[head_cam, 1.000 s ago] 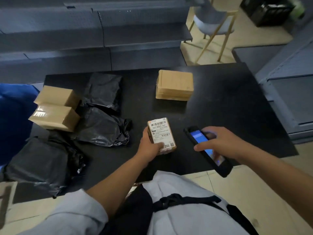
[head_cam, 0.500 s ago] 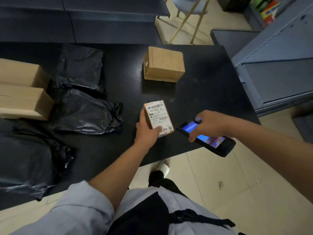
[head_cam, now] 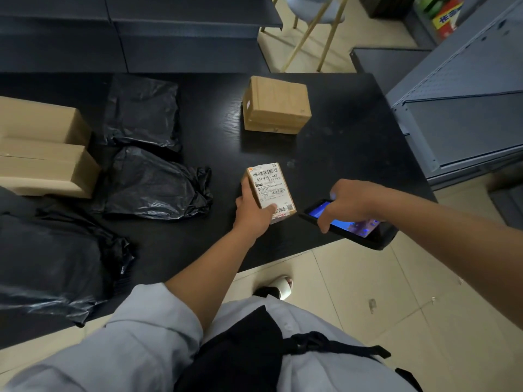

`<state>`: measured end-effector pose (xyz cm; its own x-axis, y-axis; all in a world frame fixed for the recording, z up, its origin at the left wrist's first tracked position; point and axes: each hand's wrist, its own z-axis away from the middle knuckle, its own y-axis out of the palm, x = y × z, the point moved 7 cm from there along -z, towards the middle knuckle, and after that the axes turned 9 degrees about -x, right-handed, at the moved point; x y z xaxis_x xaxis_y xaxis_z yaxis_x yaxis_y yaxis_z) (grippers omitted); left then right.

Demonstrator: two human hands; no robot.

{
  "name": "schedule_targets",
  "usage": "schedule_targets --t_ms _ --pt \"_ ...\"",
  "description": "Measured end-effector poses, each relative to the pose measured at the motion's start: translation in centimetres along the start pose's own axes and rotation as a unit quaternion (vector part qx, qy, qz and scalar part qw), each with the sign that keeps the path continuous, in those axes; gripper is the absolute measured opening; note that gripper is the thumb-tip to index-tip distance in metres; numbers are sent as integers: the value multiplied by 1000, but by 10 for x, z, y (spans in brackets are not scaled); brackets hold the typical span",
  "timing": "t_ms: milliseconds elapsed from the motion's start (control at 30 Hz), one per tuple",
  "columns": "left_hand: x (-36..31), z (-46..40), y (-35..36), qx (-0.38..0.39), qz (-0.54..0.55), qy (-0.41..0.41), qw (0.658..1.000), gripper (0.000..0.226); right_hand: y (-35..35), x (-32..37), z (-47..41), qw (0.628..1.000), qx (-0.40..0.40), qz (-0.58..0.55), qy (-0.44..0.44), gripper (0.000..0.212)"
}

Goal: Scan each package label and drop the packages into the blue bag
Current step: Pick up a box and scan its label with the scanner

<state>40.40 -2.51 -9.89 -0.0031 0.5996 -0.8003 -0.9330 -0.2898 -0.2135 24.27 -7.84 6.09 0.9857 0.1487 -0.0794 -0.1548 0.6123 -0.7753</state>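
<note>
My left hand [head_cam: 253, 209] grips a small cardboard package [head_cam: 270, 190] near the front edge of the black table [head_cam: 339, 154]. Its white barcode label faces up. Just to the right, my right hand [head_cam: 349, 202] holds a black handheld scanner [head_cam: 353, 226] with a lit blue screen, its head end close to the package's right corner. A larger brown box [head_cam: 276, 104] stands farther back on the table. Two cardboard boxes [head_cam: 42, 159] lie at the left edge. Three black plastic mailer bags [head_cam: 154, 183] lie left of the small package. The blue bag is out of view.
Grey metal shelving [head_cam: 464, 108] stands to the right of the table. Dark shelves run along the back. A chair with thin gold legs [head_cam: 308, 29] stands on the tiled floor beyond the table.
My head has tilted down and shifted right, so the blue bag has left the view. The scanner has swung from pointing away to lying sideways toward the package. My left hand keeps holding the package.
</note>
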Motion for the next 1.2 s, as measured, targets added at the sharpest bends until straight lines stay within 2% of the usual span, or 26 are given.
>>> schedule_targets --t_ms 200,333,400,433,533,667,800,900,1000,1100,1200 --pt "-1 2 -1 0 4 -9 1000 104 -2 -5 5 1000 -2 -23 6 41" --pt "-1 1 -1 27 18 -17 999 104 8 -14 7 991 10 -130 11 50" --pt "1 -1 1 66 19 -31 997 98 18 -20 10 971 24 -236 29 55" --pt "0 1 1 90 7 -41 995 94 24 -21 13 953 27 -299 37 50" --pt "0 3 -1 124 -49 -51 990 81 51 -29 21 885 18 -461 64 47" --pt "-2 9 -7 62 -118 -18 991 66 80 -46 23 797 7 -596 93 41" --pt "-14 19 -6 4 -206 32 978 65 93 -64 9 748 9 -654 110 34" --pt "-25 29 -5 -37 -278 48 959 66 96 -75 -1 719 21 -686 114 38" --pt "-32 42 1 -82 -340 65 934 73 96 -84 -12 699 38 -707 94 35" --pt "-31 56 13 -116 -364 63 922 95 98 -86 -23 705 66 -704 63 29" --pt "-27 61 28 -132 -408 66 901 102 101 -87 -31 703 87 -704 56 21"
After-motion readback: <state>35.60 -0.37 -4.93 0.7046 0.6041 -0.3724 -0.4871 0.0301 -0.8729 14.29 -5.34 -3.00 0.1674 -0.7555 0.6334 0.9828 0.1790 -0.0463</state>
